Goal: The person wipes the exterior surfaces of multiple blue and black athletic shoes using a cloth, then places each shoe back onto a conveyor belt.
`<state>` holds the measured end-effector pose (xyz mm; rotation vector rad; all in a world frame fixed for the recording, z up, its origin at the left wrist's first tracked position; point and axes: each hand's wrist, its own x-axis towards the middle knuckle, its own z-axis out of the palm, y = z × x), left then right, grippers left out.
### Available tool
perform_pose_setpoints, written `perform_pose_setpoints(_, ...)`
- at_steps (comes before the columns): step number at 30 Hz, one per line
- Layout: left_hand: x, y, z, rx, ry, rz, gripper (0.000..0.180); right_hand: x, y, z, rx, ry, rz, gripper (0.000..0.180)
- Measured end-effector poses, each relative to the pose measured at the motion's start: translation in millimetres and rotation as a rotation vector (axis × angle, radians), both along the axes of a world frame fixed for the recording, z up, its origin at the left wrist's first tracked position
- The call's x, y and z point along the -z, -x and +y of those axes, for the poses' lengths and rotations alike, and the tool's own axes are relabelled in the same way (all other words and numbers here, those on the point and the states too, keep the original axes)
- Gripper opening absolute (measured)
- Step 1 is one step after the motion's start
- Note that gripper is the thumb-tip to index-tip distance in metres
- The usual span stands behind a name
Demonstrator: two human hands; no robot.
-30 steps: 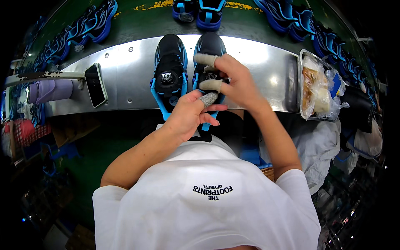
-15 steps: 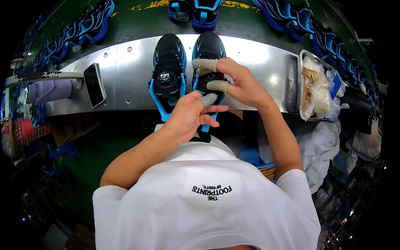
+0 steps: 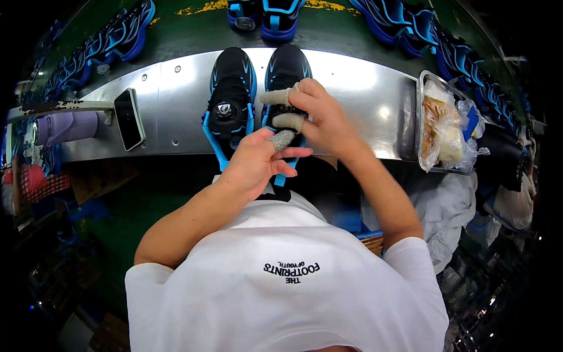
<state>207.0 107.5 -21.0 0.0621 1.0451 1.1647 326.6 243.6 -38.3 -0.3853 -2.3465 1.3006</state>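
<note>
Two black sneakers with bright blue trim stand side by side in front of me, toes pointing away. The left sneaker [image 3: 230, 88] shows a round silver dial [image 3: 224, 110] on its tongue. My right hand [image 3: 321, 114] is over the right sneaker [image 3: 287, 63], its index finger and thumb in beige cloth finger covers, closed around the dial area on the tongue. That dial is mostly hidden by the fingers. At the same sneaker's opening, my left hand [image 3: 255, 157] pinches near the tongue, a grey cover on one finger. Its other fingers stretch out past the heel.
Both sneakers rest on a curved metal ledge [image 3: 352, 88]. A phone [image 3: 128, 119] and a lilac bottle [image 3: 71, 127] lie to the left. A metal tray [image 3: 420, 126] with plastic-wrapped items stands right. Beyond, more sneakers [image 3: 282, 20] line a green surface [image 3: 193, 32].
The whole view has shifted slightly. My right hand has turned a little, its covered fingertips moving left over the sneaker's tongue. The left hand stays at the opening.
</note>
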Motion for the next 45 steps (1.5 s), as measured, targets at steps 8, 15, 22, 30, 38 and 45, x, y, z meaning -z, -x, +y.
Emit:
perform_pose_setpoints(8, 0.1, -0.6, 0.1, 0.012, -0.018, -0.018, 0.026, -6.9, -2.2, 8.8, -0.056, 0.110, 0.028, 0.049)
perform_pose_setpoints(15, -4.1, -0.4, -1.8, 0.026, -0.061, 0.011, 0.029, 2.9, 4.5, -28.7, 0.299, -0.058, -0.079, 0.036)
perform_pose_setpoints(22, -45.0, 43.3, -12.9, 0.044, -0.378, 1.499, 0.028, -17.4, -0.8, -6.9, 0.324, 0.228, -0.051, 0.040)
perform_pose_setpoints(30, -10.1, 96.2, -9.4, 0.377, -0.516, 1.318, 0.048, -19.5, 29.6, 14.8, 0.247, 0.143, -0.003, 0.031)
perform_pose_setpoints(38, -8.6, 103.0, -8.2, 0.344, -0.476, 1.125, 0.043, -21.1, 37.9, 23.1, 0.207, 0.127, -0.082, 0.028)
perform_pose_setpoints(45, -14.7, 101.3, -4.5, 0.424, -0.363, 1.161, 0.047, -20.4, 39.9, 23.6, 0.161, 0.146, -0.122, 0.025)
